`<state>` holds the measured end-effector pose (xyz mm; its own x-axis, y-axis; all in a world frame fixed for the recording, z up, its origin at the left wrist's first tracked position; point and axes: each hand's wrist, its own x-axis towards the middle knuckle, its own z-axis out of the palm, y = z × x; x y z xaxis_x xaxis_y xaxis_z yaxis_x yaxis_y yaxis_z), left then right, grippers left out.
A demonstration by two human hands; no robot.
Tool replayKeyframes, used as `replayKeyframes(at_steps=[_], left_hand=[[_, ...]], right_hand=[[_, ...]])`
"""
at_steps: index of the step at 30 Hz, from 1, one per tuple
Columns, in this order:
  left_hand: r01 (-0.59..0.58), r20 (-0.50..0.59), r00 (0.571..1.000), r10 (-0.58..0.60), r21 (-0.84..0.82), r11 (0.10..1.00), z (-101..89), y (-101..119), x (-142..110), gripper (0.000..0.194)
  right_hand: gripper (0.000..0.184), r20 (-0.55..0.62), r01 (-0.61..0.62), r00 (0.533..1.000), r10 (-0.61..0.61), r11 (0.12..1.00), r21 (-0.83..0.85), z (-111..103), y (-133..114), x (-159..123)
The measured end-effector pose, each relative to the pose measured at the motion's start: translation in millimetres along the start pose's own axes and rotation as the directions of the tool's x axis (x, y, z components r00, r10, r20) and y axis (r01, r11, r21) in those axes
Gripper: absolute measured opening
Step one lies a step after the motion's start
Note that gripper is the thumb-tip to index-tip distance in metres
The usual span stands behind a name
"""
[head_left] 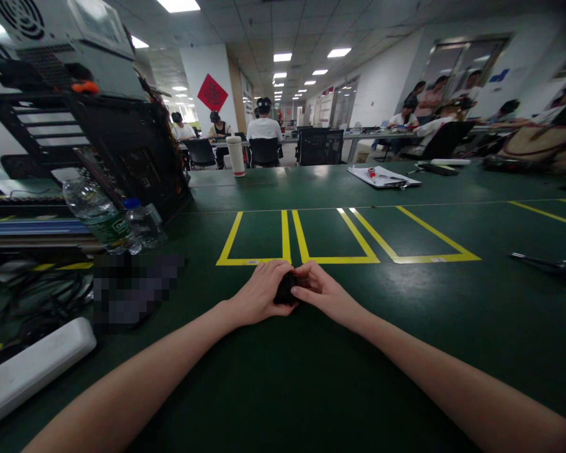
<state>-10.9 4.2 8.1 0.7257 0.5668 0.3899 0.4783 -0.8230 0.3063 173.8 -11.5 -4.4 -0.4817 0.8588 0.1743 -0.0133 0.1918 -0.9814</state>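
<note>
Between my two hands is a small black rounded object [285, 289], too dark and too covered by fingers to tell its kind. My left hand [263, 292] wraps round its left side, thumb below and fingers over the top. From the right, my right hand [321, 292] pinches it with the thumb and bent fingers. Both hands are low over the green table [283, 384], just in front of the yellow tape outlines [339, 260].
At left stand an open computer case [136, 145], a large plastic bottle [99, 214], a blue-capped bottle [144, 223], cables and a white power strip [38, 371]. Farther back are a white cup [236, 157] and a clipboard [382, 177]. A black pen-like object [547, 264] lies right.
</note>
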Motion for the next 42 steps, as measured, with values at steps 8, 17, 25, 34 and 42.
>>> replayKeyframes(at_steps=[8,17,25,34,42], left_hand=[[0.011,0.006,1.000,-0.012,0.006,1.000,0.2,-0.2,-0.5,0.057],[-0.011,-0.004,1.000,0.011,0.005,1.000,0.9,-0.5,-0.7,0.056],[-0.001,-0.005,1.000,0.001,0.014,1.000,1.0,-0.6,-0.6,0.058],[-0.003,0.001,1.000,0.003,0.009,1.000,1.0,-0.9,-1.2,0.057],[0.002,-0.011,1.000,-0.002,-0.004,1.000,0.3,-0.3,-0.4,0.057]], right_hand=[[0.027,0.006,-0.063,0.998,0.063,0.998,-0.031,-1.1,-2.2,1.3],[0.023,0.053,-0.016,0.999,0.014,0.999,0.045,-2.7,-3.7,-0.3],[0.026,-0.029,-0.086,0.996,0.085,0.995,-0.040,-2.8,1.1,4.5],[0.031,0.053,-0.015,0.999,0.012,0.999,0.050,-1.5,-1.5,1.0],[0.022,-0.008,-0.044,0.999,0.043,0.999,-0.033,-2.5,-1.9,2.0]])
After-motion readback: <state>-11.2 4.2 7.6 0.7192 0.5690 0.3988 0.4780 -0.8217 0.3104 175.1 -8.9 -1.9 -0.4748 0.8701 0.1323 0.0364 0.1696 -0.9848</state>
